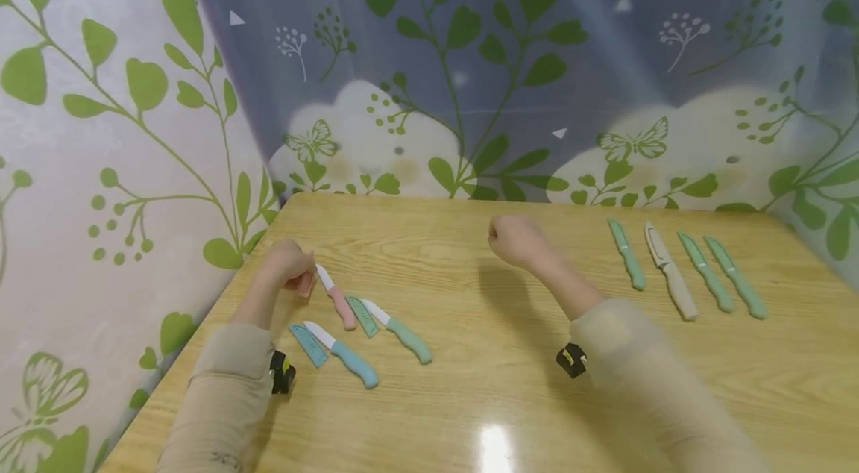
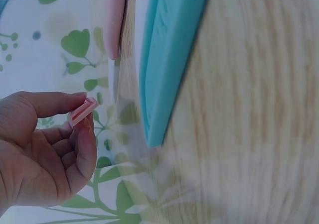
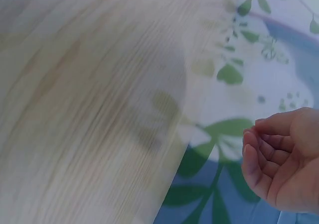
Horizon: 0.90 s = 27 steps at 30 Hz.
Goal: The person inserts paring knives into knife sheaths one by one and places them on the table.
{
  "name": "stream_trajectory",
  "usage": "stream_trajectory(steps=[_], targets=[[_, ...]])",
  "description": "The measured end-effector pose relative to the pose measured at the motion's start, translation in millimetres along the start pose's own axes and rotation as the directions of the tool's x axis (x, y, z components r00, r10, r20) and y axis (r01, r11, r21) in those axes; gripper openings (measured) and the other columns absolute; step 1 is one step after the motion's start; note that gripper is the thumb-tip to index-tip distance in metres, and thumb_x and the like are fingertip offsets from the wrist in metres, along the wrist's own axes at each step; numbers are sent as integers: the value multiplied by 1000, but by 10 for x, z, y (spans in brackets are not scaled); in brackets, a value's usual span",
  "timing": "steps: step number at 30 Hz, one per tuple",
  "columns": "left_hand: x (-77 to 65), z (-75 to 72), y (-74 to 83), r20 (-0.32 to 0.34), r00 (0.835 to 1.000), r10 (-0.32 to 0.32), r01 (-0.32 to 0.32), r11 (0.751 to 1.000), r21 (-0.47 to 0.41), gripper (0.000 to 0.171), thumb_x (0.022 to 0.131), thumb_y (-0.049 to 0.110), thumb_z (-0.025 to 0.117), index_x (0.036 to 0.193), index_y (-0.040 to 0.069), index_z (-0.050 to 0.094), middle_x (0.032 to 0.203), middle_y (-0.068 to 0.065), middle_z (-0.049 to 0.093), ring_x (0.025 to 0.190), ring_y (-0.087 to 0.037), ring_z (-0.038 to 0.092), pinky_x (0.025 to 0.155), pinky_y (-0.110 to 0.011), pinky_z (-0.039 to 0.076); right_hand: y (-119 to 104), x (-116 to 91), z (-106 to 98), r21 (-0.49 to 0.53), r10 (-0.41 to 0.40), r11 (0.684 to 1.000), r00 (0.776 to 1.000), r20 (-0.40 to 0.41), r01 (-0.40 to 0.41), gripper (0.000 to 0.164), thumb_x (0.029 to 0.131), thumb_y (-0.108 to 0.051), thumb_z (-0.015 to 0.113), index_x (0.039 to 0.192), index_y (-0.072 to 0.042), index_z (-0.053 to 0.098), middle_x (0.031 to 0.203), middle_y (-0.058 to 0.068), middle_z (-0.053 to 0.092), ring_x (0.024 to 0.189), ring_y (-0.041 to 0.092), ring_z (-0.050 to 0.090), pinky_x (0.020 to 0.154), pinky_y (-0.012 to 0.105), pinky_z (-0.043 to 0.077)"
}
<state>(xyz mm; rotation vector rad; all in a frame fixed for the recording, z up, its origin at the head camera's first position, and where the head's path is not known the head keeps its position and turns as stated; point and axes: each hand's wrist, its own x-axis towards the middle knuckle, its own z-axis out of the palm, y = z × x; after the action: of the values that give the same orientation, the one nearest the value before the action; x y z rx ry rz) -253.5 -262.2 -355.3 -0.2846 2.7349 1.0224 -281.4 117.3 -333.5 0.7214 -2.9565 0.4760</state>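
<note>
Between thumb and fingertips, my left hand [image 1: 285,264] pinches a small pink knife sheath [image 2: 82,112], its slotted end showing in the left wrist view. Just right of that hand lies a pink-handled knife [image 1: 341,307] with a white blade bare on the table. Nearer to me are a blue-handled knife [image 1: 356,365] beside its blue sheath [image 1: 309,345], and a green-handled knife [image 1: 411,341] beside a green sheath [image 1: 363,316]. My right hand [image 1: 518,240] hovers over the table's back part, fingers loosely curled and thumb against the index finger, holding nothing.
On the right of the wooden table [image 1: 456,413] several sheathed knives lie in a row: green ones [image 1: 627,257] and a beige one [image 1: 676,283]. A leaf-patterned cloth [image 1: 436,70] hangs along the back and left edges. Each wrist wears a small black camera [image 1: 572,359].
</note>
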Motion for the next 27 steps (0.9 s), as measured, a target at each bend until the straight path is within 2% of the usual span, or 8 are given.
stream_trajectory(steps=[6,11,18,24,27], targets=[[13,-18,-29,-18,1000,-9,9,1000,-9,30,78,5,52,48,7,56,44,-1,49,41,-11,46,44,-21,46,-335,116,66,7,-44,999,999,31,44,16,89,-5,50,74,-5,55,61,0,46,54,13,39,52,25,35],[18,-32,-47,-31,999,-20,19,999,-34,26,76,4,53,50,6,55,46,-1,50,42,-11,48,44,-21,48,-607,183,154,-3,-94,996,994,59,94,13,90,-6,51,80,-3,59,68,2,54,58,13,45,54,25,41],[-13,-49,-53,-27,999,-23,22,999,-45,26,77,3,52,51,6,55,47,-2,51,42,-11,48,44,-22,48,-1003,244,346,-13,-144,989,987,73,146,11,89,-9,58,79,-5,60,70,2,58,60,14,51,54,25,47],[-38,-43,-84,-28,999,-27,25,997,-78,25,79,2,51,54,4,55,47,-2,51,41,-11,49,44,-22,49,-1381,250,501,30,-176,984,973,148,173,17,92,-24,60,90,-8,64,76,-2,62,64,11,55,54,21,47],[-38,-41,-76,-29,999,-32,29,996,-88,26,80,4,52,55,4,55,47,-2,51,41,-11,49,45,-23,49,-1551,242,549,26,-222,975,965,140,221,18,92,-25,59,96,-8,65,85,-1,66,71,10,59,58,19,49]])
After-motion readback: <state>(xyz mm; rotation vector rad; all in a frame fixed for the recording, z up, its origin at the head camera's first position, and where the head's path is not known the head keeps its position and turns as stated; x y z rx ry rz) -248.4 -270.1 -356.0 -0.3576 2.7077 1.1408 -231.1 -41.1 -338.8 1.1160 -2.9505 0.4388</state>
